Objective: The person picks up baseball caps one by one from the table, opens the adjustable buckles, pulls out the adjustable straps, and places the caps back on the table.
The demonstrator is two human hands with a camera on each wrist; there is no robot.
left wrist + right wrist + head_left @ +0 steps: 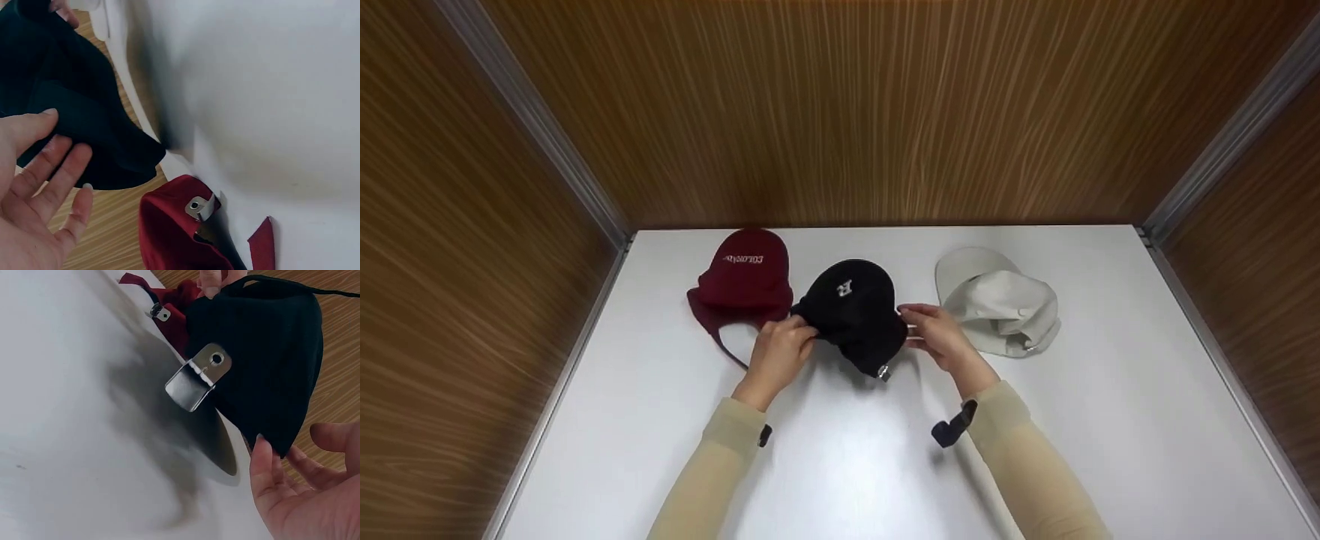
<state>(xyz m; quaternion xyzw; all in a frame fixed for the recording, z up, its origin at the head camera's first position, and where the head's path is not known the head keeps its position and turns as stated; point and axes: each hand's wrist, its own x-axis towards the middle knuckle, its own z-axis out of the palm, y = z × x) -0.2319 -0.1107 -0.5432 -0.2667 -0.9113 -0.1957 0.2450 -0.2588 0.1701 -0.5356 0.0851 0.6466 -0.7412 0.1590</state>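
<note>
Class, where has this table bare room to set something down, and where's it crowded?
Bare: the white table between left sleeve and left edge; between left sleeve and right sleeve, near front; between off-white baseball cap and right edge. Crowded: between red baseball cap and off-white baseball cap, where left grip and right grip touch the black baseball cap.

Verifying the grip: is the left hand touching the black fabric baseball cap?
Touching: the head view shows the left hand pinching an edge of the black fabric baseball cap.
</note>
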